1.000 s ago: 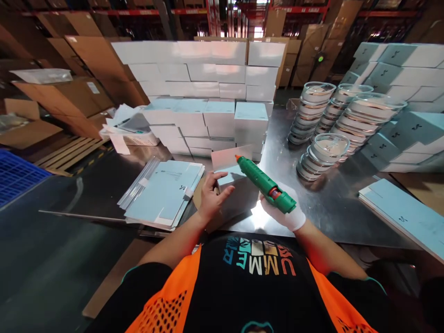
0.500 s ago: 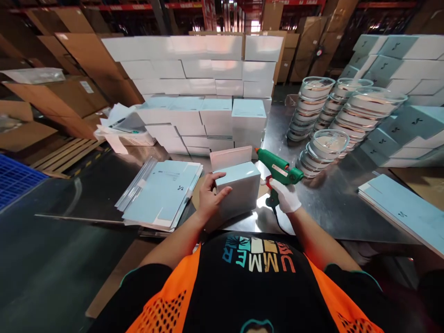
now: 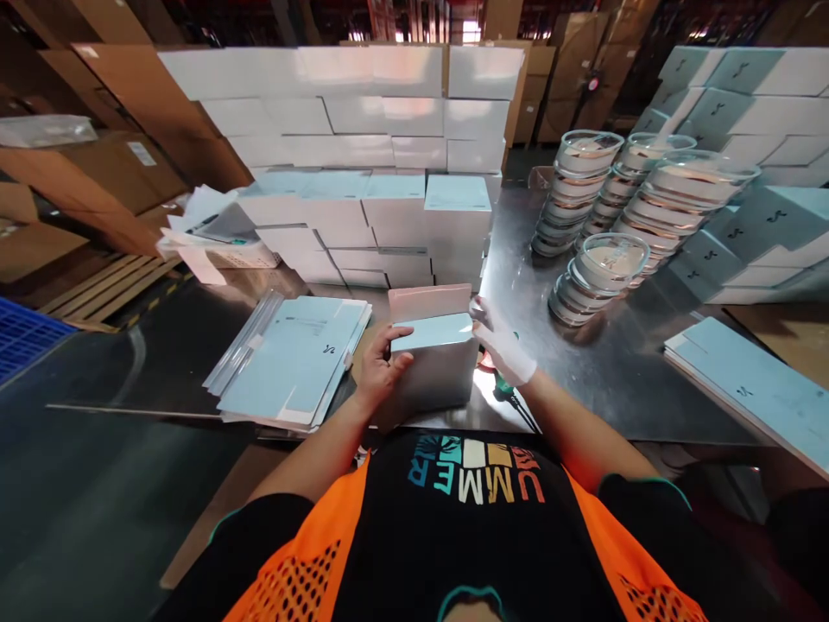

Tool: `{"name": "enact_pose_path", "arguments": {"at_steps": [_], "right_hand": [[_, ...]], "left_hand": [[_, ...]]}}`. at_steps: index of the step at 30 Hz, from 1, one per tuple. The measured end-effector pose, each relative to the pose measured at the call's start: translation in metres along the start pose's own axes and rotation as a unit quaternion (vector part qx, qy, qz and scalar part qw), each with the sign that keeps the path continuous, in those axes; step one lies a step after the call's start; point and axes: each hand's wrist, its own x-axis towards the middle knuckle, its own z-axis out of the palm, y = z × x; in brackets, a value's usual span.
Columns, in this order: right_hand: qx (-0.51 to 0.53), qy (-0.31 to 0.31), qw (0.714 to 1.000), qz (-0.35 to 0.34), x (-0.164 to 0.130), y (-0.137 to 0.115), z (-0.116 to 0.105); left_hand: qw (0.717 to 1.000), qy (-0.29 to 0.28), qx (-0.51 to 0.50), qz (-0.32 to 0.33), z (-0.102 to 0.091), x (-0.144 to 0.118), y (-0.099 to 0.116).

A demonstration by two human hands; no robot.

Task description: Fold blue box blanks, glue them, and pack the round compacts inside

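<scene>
Head camera view: a worker closes a pale blue box [image 3: 433, 367] at the near edge of the steel counter [image 3: 622, 380]. Bare left hand [image 3: 382, 367] has its grip wrapped on the box's left end; gloved right hand [image 3: 502, 345] rests open-fingered at the right top corner beside the raised lid flap [image 3: 429, 301], grasping nothing. A green glue gun [image 3: 502, 386] lies just behind that hand. Judged step: sealing; pressing the flap down flat appears next. Flat cartons [image 3: 291, 358] wait to the left.
</scene>
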Motion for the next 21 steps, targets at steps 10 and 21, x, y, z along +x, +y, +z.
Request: {"name": "enact_pose_path", "arguments": {"at_steps": [10,21], "right_hand": [[-0.029,-0.155,0.974,-0.164,-0.004,0.009,-0.007],[-0.077,-0.142,0.963,-0.214,-0.027,0.004,0.007]], "left_hand": [[0.991,0.023,-0.095,0.093,0.002,-0.003,-0.001],[0.990,-0.077,-0.054,0.107,-0.016,-0.004,-0.004]]}}
